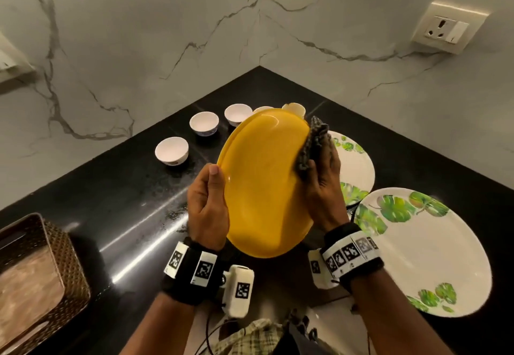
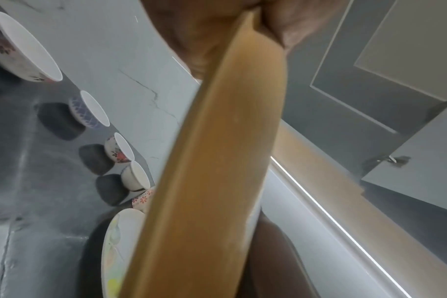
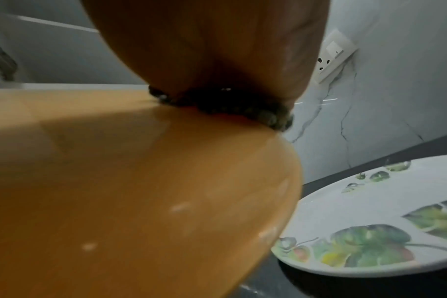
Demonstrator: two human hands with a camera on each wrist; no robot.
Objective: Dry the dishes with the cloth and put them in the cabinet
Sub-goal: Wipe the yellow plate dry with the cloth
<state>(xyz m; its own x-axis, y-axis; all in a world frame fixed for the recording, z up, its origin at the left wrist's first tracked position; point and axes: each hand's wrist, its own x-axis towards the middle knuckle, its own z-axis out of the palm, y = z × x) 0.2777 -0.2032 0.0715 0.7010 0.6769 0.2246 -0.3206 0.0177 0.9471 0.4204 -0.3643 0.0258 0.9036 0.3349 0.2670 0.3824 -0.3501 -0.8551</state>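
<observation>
A yellow plate is held tilted on edge above the black counter. My left hand grips its left rim, thumb on the front face. My right hand presses a dark checked cloth against the plate's upper right rim. In the left wrist view the yellow plate runs edge-on down the frame. The right wrist view shows the cloth squeezed between my palm and the yellow plate. My right fingers are hidden behind the cloth.
Several small white bowls stand along the back of the counter. Two leaf-patterned white plates lie at the right. A woven brown basket sits at the left. A wall socket is on the marble wall.
</observation>
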